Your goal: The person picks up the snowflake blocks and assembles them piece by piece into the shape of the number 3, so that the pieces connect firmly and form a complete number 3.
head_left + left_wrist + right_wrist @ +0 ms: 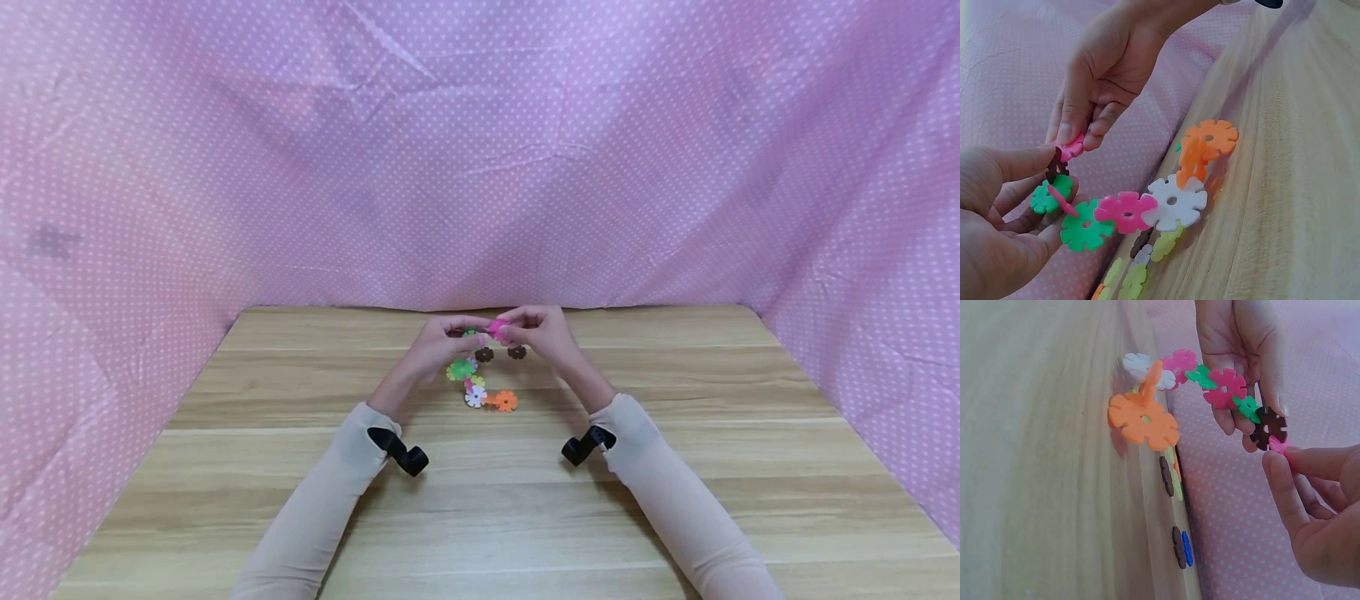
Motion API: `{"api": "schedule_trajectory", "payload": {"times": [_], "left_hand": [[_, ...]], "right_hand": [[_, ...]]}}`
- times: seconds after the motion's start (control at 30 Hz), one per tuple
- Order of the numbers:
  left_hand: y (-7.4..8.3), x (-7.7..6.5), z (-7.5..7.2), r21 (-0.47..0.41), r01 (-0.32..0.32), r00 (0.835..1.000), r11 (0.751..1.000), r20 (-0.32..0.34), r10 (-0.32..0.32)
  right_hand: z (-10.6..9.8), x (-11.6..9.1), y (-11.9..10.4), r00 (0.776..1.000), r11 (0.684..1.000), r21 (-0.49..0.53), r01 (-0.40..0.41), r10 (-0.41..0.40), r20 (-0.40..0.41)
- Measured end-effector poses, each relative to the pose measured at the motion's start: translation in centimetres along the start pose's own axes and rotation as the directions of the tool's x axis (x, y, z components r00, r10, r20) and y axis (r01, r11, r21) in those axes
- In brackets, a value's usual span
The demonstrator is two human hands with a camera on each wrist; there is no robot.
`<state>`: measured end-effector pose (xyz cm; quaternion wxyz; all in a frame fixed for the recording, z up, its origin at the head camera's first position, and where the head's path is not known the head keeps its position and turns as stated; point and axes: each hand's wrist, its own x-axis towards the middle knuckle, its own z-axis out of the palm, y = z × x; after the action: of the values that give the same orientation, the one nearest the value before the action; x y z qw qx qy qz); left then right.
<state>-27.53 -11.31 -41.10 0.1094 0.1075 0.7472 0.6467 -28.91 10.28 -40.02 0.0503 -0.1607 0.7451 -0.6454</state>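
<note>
A chain of slotted plastic flower discs hangs from the hands. My left hand (442, 343) pinches the chain's brown disc (1267, 429) between thumb and fingers, with a green disc (1041, 196) lying by its fingers. My right hand (546, 335) grips a small pink disc (1072, 147) by thumb and fingertips, right at the brown one's edge. From the left hand the chain runs on through green and pink discs to a white disc (1175, 205), then to two orange discs (1144, 422) at its free end. Fingers partly cover the pink disc.
Loose discs lie near the wooden table's (480, 517) far side: two brown ones, one being the brown disc (1166, 476), a blue disc (1187, 549) and yellow ones such as the yellow disc (1166, 242). Behind hangs a pink dotted cloth (480, 167).
</note>
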Motion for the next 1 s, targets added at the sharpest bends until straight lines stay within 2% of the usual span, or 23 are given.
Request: {"api": "schedule_trajectory", "payload": {"times": [0.1, 0.3, 0.43, 0.67, 0.83, 1.0], "left_hand": [[-0.2, 0.0, 0.0, 0.013, 0.014, 1.0, 1.0, 0.017, -0.014], [-0.4, -0.2, -0.1, 0.017, 0.068, 0.996, 0.998, 0.064, -0.069], [-0.4, -0.3, -0.3, 0.023, 0.062, 0.995, 0.998, 0.082, -0.064], [0.0, -0.3, -1.0, 0.041, 0.065, 0.996, 0.997, 0.065, -0.068], [0.2, -0.1, -1.4, 0.071, 0.055, 0.996, 0.996, 0.07, -0.06], [0.5, -0.2, -1.7, 0.084, 0.042, 0.997, 0.996, 0.068, -0.048]], "right_hand": [[0.0, -0.1, 0.1, 1.0, 1.0, -0.004, -0.015, 0.015, 0.016], [-0.4, -0.4, 0.5, 0.994, 0.999, -0.016, -0.046, 0.047, 0.102], [-0.7, -0.5, 0.4, 0.988, 0.997, -0.047, -0.065, 0.071, 0.139], [-1.8, -0.4, -0.3, 0.974, 0.986, -0.138, -0.099, 0.124, 0.191], [-2.6, -0.1, -0.8, 0.968, 0.973, -0.212, -0.089, 0.134, 0.212], [-3.3, 0.5, -0.5, 0.955, 0.943, -0.325, -0.073, 0.16, 0.252]]}}
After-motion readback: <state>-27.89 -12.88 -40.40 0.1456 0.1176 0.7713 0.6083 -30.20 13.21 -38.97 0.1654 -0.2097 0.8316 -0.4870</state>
